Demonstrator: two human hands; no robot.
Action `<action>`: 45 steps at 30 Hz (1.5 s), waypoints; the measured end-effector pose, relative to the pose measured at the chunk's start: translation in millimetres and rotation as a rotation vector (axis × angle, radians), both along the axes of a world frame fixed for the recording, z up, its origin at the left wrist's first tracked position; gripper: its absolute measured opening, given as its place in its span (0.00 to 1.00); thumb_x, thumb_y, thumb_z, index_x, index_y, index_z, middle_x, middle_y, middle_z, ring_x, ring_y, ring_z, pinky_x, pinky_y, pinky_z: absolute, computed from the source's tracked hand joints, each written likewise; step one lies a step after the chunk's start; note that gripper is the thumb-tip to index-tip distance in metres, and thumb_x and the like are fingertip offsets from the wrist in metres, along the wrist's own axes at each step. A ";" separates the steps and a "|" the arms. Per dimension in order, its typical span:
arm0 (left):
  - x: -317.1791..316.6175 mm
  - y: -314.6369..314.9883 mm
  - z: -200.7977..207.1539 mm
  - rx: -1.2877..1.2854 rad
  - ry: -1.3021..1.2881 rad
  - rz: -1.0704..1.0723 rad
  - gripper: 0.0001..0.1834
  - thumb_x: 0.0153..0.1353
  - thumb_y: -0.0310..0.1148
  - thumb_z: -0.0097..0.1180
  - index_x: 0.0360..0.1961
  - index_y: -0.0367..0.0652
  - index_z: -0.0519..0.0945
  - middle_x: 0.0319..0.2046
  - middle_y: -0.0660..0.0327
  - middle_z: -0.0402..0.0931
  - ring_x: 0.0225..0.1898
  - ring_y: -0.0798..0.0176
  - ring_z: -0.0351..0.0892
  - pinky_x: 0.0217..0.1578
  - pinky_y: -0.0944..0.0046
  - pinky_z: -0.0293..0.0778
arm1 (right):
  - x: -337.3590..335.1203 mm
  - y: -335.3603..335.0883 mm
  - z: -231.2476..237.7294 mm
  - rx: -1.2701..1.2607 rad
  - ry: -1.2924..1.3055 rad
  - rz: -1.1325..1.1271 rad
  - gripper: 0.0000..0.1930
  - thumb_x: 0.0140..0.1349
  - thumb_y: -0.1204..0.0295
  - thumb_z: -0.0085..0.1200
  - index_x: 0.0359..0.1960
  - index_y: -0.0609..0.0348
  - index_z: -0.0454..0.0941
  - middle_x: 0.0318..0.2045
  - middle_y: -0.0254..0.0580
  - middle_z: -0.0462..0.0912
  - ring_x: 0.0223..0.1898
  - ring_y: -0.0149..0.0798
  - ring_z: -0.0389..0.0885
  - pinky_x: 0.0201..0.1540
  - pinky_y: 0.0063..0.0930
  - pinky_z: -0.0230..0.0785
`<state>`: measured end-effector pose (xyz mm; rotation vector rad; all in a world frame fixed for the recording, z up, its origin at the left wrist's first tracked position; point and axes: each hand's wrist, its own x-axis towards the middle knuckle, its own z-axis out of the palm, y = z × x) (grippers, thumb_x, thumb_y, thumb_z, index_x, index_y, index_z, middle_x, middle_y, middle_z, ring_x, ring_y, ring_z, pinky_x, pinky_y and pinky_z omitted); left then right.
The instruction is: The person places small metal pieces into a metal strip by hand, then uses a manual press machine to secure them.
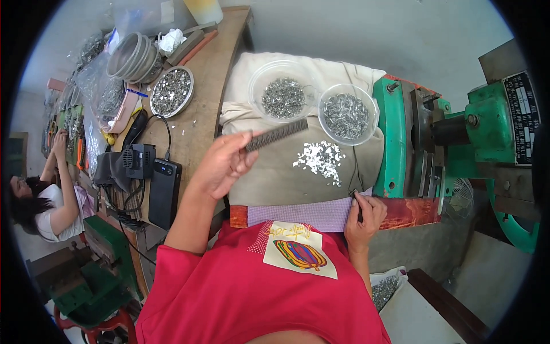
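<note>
My left hand pinches one end of a dark ridged strip with close, comb-like teeth and holds it tilted above the cloth. Just right of the strip lies a loose pile of small shiny silver flakes. My right hand is closed at the cloth's near right edge, on a small black piece joined to a thin dark cord. What that piece is I cannot make out. Beyond the strip stand a clear round tub of small metal parts and another clear tub of thin, shiny metal pieces.
A green machine stands close on the right. On the wooden bench at left are a white-rimmed bowl of metal bits, stacked tubs, a black phone-like device and cables. Another person sits farther left.
</note>
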<state>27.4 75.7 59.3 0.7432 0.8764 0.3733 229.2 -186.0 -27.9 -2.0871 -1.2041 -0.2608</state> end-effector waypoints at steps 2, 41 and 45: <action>12.5 16.1 18.9 0.105 -0.041 -0.013 0.22 0.72 0.38 0.51 0.58 0.31 0.77 0.18 0.71 0.67 0.19 0.79 0.64 0.31 0.74 0.70 | 0.4 -0.8 -0.2 0.003 0.006 -0.008 0.12 0.55 0.81 0.61 0.42 0.58 0.85 0.36 0.40 0.79 0.42 0.45 0.75 0.48 0.38 0.65; -11.4 -62.9 -58.1 0.203 0.219 -0.404 0.26 0.77 0.45 0.39 0.48 0.31 0.80 0.16 0.64 0.71 0.15 0.74 0.67 0.18 0.72 0.62 | -26.8 36.2 13.3 -0.165 0.055 0.411 0.17 0.52 0.67 0.68 0.45 0.48 0.84 0.40 0.33 0.78 0.47 0.43 0.75 0.53 0.42 0.62; -22.2 -58.5 -57.0 0.428 0.298 -0.416 0.26 0.77 0.44 0.40 0.45 0.30 0.82 0.17 0.63 0.74 0.16 0.73 0.70 0.21 0.71 0.69 | -26.6 37.9 14.1 -0.159 0.056 0.412 0.16 0.52 0.67 0.68 0.44 0.49 0.84 0.38 0.33 0.77 0.46 0.43 0.75 0.52 0.41 0.62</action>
